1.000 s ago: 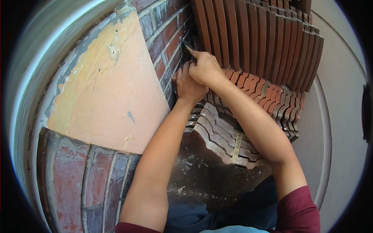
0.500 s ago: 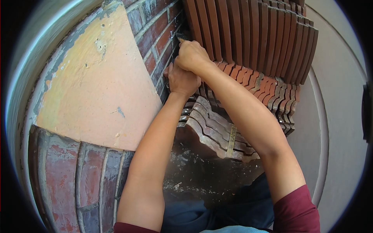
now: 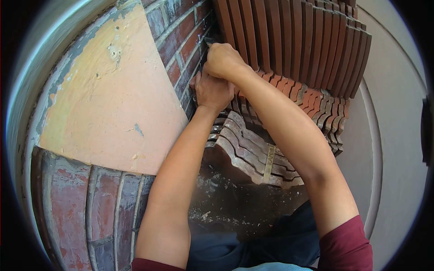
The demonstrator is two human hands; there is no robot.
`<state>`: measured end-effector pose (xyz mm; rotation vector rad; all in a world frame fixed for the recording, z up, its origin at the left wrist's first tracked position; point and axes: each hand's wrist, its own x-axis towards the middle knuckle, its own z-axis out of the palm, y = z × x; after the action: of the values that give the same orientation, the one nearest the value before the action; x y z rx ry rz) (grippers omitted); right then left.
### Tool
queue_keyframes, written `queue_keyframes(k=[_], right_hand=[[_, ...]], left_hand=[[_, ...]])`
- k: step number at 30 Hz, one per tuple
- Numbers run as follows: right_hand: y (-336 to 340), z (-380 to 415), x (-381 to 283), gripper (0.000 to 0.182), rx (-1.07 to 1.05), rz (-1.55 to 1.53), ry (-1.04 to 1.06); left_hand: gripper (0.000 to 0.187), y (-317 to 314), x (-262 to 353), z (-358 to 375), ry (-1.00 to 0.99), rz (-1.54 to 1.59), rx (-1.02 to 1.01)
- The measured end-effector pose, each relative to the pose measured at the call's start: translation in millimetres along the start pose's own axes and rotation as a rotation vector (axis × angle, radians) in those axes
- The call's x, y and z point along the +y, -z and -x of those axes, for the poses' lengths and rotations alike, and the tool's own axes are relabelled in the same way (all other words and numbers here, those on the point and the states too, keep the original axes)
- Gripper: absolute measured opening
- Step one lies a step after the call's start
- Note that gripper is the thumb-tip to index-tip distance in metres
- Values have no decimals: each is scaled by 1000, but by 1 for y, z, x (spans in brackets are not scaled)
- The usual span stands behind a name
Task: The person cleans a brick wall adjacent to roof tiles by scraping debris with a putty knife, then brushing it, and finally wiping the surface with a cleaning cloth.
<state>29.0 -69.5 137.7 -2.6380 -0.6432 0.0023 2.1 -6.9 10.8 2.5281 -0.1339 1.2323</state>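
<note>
Foremost, right hand (image 3: pixel 224 61), curled, fingertips hidden; cannot tell whether pinching anything. Just beyond its knuckles, beside brick wall (image 3: pixel 181 43), small grey tip (image 3: pixel 209 40), long axis unreadable; left hand (image 3: pixel 212 91) farther off, apparently touching the right from below, bent, hold likewise hidden. Wall joints slanting up and rightward; left of these, pale painted panel (image 3: pixel 113 99). Rightward, upright tiles (image 3: pixel 289 45) beyond wavy tile stack (image 3: pixel 289 89). Below, speckled dark floor (image 3: pixel 226 201).

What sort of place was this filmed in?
Perhaps a building-materials storage corner, though whether it is indoors or outdoors is unclear. A mortared brick wall runs along the left, stacked brown tiles stand beside it, and pale debris litters the dark floor.
</note>
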Motion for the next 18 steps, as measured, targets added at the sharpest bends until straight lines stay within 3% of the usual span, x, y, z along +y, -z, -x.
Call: queue_keyframes(k=[3,6,12,15,18], right_hand=[[4,0,-4,34,-43,24,-2],[-3,-4,1,35,-12,41,0],[-6,-17,-2,35,-57,-15,-71],[-17,-8,10,35,70,-26,34],[-9,-20,8,35,-42,10,-15]], left_hand=[[35,-2,-3,1,7,-28,-95],[48,-5,-4,1,-29,-51,0],[37,-5,-4,2,-18,-99,-83],[36,-4,-2,0,-9,13,41],[39,-3,-4,2,-33,-117,-66]])
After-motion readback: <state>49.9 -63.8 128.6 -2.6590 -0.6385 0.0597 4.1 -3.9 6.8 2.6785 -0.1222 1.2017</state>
